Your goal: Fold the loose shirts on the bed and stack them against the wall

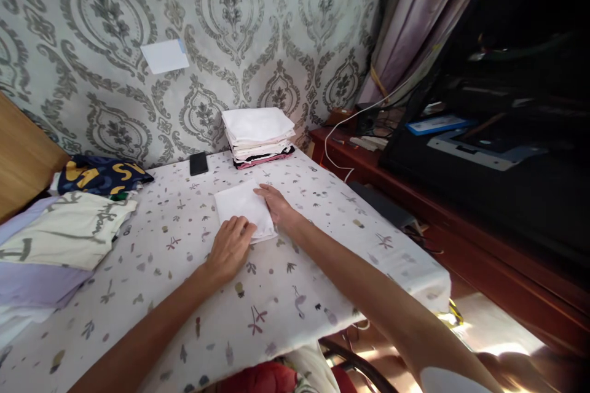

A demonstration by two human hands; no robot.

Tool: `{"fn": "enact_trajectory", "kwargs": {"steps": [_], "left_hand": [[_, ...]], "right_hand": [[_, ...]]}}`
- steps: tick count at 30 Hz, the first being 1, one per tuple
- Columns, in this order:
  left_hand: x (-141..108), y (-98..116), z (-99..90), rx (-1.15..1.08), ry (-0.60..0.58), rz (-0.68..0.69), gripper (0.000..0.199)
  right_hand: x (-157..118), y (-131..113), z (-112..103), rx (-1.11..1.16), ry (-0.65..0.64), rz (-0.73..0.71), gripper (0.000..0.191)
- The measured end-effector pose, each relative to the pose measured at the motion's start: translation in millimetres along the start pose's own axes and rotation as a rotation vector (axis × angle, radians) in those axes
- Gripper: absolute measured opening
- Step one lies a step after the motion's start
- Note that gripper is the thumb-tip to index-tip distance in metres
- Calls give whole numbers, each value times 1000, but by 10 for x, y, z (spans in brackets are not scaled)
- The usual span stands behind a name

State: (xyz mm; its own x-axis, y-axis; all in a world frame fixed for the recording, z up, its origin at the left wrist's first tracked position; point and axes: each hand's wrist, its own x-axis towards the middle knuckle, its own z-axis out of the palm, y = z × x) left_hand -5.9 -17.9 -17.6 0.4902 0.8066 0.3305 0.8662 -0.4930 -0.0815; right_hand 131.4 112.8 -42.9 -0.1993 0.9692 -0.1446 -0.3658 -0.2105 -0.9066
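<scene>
A small folded white cloth [242,204] lies flat on the patterned tablecloth, in front of a stack of folded cloths. My left hand [232,247] is at its near edge, fingers curled and pinching the fabric there. At the cloth's right edge is my right hand [275,204], with a digit resting on top and the rest of the hand wrapped round the side. Parts of the fingers are hidden under or behind the fabric. Against the wall stands the stack of folded cloths [258,126], mostly white, with pink and black layers low down.
A black phone [198,163] lies left of the stack. Folded clothes [64,227] in cream, lilac and navy pile up at the left. Right of the table [322,270] stands a red-brown cabinet [461,221] with a large dark screen [507,104] and a white cable [328,141].
</scene>
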Motion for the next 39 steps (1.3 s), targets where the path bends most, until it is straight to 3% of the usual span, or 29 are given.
{"fn": "enact_trajectory", "kwargs": {"steps": [4, 8, 10, 12, 14, 16, 19, 23, 29, 31, 34, 36, 39], "left_hand": [[-57, 12, 14, -7, 10, 18, 21], [-73, -5, -44, -51, 19, 74, 13], [-45, -3, -54, -100, 43, 76, 18], [11, 8, -24, -154, 52, 74, 26], [74, 21, 49, -194, 21, 78, 37], [116, 26, 142, -219, -56, 93, 51], [111, 29, 238, -260, -189, 106, 66], [0, 88, 190, -349, -281, 126, 71], [-336, 143, -18, -547, -217, 210, 52], [-421, 36, -57, -594, -100, 24, 40], [-427, -192, -84, -556, 36, -480, 30], [-353, -311, -85, -539, -11, -666, 31], [-194, -412, -73, -597, -157, -707, 45]], "right_hand": [[116, -43, -110, -311, 178, -91, 51], [72, -129, -114, -536, 207, -255, 46], [59, -154, -55, -766, 106, -411, 41], [88, -145, 35, -1019, -102, -559, 35], [158, -100, 123, -1149, -325, -592, 31], [248, -32, 173, -1177, -459, -549, 33], [379, 60, 164, -1192, -472, -522, 40], [518, 85, 113, -1226, -410, -472, 42], [609, 9, 69, -1239, -406, -546, 34], [607, -22, 41, -1276, -386, -577, 32], [607, -71, 8, -1333, -359, -565, 29], [627, -109, 10, -1329, -358, -514, 28], [671, -188, 45, -1296, -351, -421, 23]]}}
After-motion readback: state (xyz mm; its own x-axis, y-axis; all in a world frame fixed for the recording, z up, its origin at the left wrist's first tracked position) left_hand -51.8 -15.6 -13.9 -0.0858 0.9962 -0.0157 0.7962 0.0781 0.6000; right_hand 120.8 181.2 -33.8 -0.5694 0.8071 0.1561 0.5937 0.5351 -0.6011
